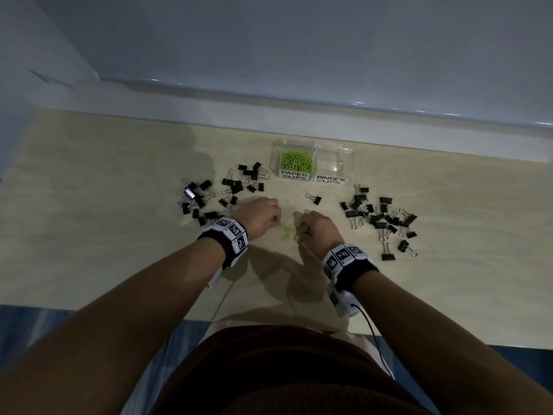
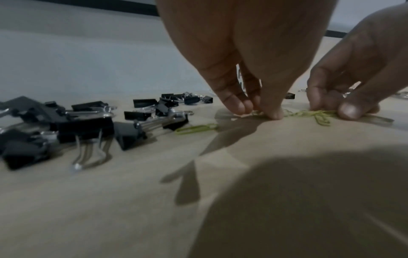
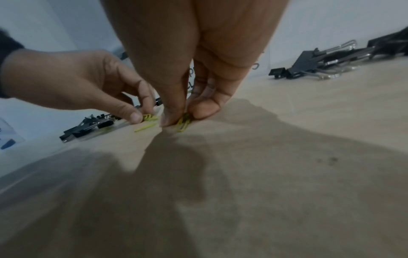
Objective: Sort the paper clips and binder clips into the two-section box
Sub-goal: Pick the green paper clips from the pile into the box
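Note:
A clear two-section box point(image 1: 347, 158) stands at the back of the table; its left section, labelled PAPER CLIPS, holds a heap of green paper clips point(image 1: 296, 161), and the right one, labelled BINDER CLIPS, looks empty. A few green paper clips point(image 1: 286, 230) lie on the table between my hands. My left hand point(image 1: 260, 218) pinches some of them with thumb and fingertips point(image 2: 273, 113). My right hand point(image 1: 317, 227) pinches others point(image 3: 183, 123) against the table. One loose green clip point(image 2: 196, 128) lies to the left.
Black binder clips lie in scattered piles: several at the left point(image 1: 206, 199), several at the right point(image 1: 380, 218), and one alone point(image 1: 314, 199) in front of the box. A pale wall ledge point(image 1: 269, 115) runs behind the box. The table's near edge point(image 1: 269, 317) is at my waist.

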{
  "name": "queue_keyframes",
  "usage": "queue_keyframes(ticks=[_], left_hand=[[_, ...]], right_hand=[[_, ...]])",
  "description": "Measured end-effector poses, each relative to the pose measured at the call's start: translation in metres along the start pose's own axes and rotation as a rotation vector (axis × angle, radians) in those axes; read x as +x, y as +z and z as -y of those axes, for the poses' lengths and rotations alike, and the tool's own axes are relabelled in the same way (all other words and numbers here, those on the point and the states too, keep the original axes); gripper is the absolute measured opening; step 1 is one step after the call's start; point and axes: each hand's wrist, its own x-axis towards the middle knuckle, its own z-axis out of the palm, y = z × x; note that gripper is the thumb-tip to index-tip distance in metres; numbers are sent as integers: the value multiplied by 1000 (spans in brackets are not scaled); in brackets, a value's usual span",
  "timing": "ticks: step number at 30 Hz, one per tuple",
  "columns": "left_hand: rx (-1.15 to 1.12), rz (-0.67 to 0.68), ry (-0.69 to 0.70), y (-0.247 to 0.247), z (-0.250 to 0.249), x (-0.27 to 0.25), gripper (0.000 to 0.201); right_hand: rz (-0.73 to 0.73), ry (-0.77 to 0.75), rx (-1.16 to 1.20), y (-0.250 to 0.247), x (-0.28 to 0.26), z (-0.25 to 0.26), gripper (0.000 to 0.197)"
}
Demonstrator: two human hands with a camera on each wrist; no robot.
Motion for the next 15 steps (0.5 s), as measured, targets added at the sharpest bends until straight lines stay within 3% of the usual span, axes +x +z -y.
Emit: queue_keyframes(ticks=[6, 9, 15], left_hand=[[49, -36, -131, 19, -14, -8, 16], [130, -31, -194, 22, -26, -8, 23], [177, -6, -132, 29, -38, -11, 39]], right_hand=[[39, 6, -40, 2, 2, 5, 7], [38, -26, -123, 2, -4, 9, 12], [17, -111, -191, 9, -12, 13, 28]])
